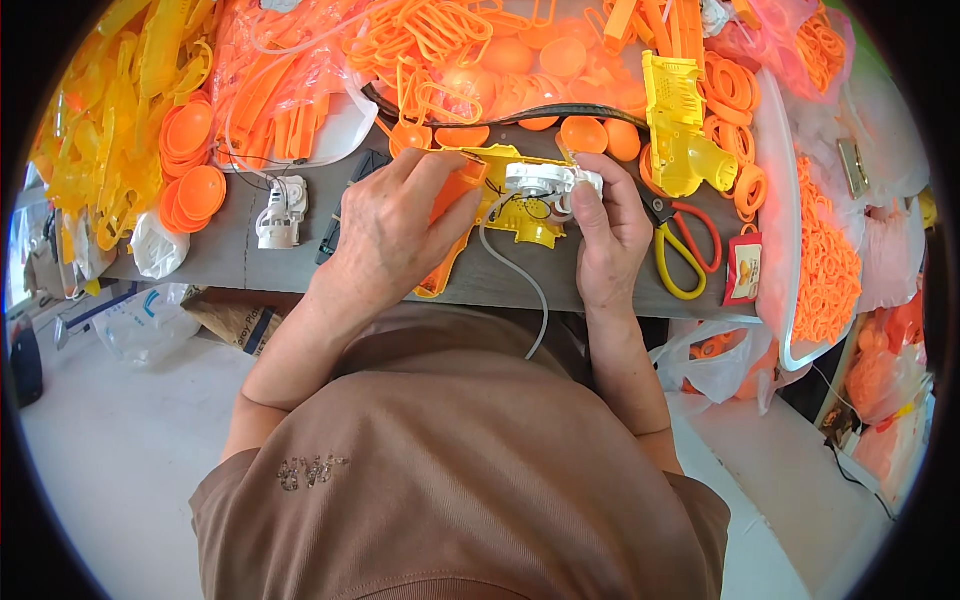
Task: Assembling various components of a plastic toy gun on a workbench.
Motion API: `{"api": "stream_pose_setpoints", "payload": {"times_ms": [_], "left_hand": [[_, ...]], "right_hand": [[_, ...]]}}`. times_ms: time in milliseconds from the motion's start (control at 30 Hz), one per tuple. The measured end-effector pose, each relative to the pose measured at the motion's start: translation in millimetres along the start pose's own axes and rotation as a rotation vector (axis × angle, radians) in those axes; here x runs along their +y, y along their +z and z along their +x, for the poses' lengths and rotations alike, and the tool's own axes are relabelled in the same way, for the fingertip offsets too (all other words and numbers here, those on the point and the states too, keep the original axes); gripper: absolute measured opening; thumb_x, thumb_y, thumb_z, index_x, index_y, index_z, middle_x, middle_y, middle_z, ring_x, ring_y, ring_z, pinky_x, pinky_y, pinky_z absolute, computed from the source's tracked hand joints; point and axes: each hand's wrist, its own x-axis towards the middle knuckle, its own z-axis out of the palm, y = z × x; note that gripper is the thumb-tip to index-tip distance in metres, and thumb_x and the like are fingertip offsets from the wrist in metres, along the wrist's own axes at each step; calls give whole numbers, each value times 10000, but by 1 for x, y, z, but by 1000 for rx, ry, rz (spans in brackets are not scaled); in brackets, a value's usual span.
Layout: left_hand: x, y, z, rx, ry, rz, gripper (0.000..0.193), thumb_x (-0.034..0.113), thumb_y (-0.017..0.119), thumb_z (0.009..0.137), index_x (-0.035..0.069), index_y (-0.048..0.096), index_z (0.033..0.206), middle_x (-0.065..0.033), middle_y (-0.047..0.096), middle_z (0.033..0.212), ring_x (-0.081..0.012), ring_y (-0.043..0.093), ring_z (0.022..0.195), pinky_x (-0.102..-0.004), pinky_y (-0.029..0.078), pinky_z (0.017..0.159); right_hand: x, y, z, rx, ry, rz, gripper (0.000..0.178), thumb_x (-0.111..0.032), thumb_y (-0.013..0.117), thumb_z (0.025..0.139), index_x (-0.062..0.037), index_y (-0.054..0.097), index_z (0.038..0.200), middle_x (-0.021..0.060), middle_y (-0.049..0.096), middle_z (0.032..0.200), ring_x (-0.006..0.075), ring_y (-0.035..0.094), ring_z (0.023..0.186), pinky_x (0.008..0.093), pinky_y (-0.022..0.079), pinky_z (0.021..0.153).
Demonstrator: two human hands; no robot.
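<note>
My left hand [395, 210] is closed around the left part of a yellow plastic toy shell half [538, 232], with an orange piece [457, 192] beside its fingers. Its fingertips are partly hidden. My right hand [612, 225] pinches the right end of a white plastic gear unit [538, 178] between thumb and fingers. The unit sits over the open shell half, and whether it rests in it I cannot tell. Dark thin wires show below the unit. A pale grey tube [525, 275] runs from there down over the table edge toward my lap.
Another yellow shell half [685, 130] and scissors [690, 245] with red and yellow handles lie right. A second white gear unit [282, 212] lies left, near orange cups [195, 195]. Orange parts [440, 50] are heaped behind; a tub of orange rings [825, 255] stands at the right.
</note>
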Motion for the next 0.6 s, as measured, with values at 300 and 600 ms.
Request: {"api": "stream_pose_setpoints", "payload": {"times_ms": [300,600], "left_hand": [[3,-4,-1,-145,-30,24,275,139,678,801,39,577,1036,-132,620,885,-320,633,682,-392,509,557],[0,-8,-6,-172,-113,-169,293,75,665,803,19,585,1079,-140,634,898,-325,639,757,-383,517,633]], "right_hand": [[0,0,2,-7,13,-36,315,-168,603,923,18,557,1173,44,612,972,80,564,845,218,455,757],[1,-1,1,-14,28,-12,327,-191,614,921,14,557,1169,47,612,958,81,571,822,221,476,713]]}}
